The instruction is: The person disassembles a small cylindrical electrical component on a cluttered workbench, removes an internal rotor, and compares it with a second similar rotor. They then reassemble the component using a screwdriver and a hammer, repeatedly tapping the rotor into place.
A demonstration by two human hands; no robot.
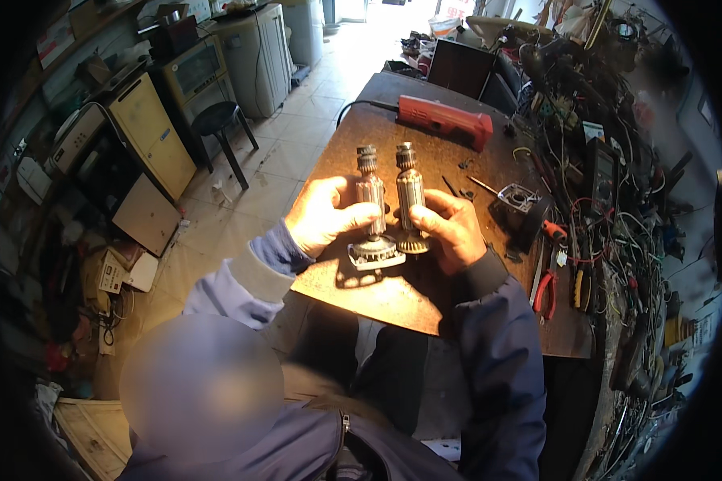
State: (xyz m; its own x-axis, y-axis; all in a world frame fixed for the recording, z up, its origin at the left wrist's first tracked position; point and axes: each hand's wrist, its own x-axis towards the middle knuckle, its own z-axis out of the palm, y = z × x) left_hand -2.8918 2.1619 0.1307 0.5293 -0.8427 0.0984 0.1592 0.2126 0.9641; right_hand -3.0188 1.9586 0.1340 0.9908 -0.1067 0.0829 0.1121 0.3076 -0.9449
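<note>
Two motor armatures are held upright side by side over the front of the wooden table. My left hand (326, 218) is closed around the left armature (370, 191), its thumb across the metal core. A fan and a pale square flange plate sit at that armature's lower end. My right hand (456, 228) grips the right armature (410, 192) with the thumb on its core. This one ends below in a toothed or finned disc and shows no flange plate. Both commutator ends point up, and a narrow gap separates the two cores.
A red power tool body (445, 119) with a black cord lies at the table's (353, 120) far end. On the right are a metal gear housing (519, 195), a screwdriver (483, 184), red-handled pliers (546, 293), a multimeter (603, 176) and heaped wires (634, 240). A black stool (215, 119) stands left.
</note>
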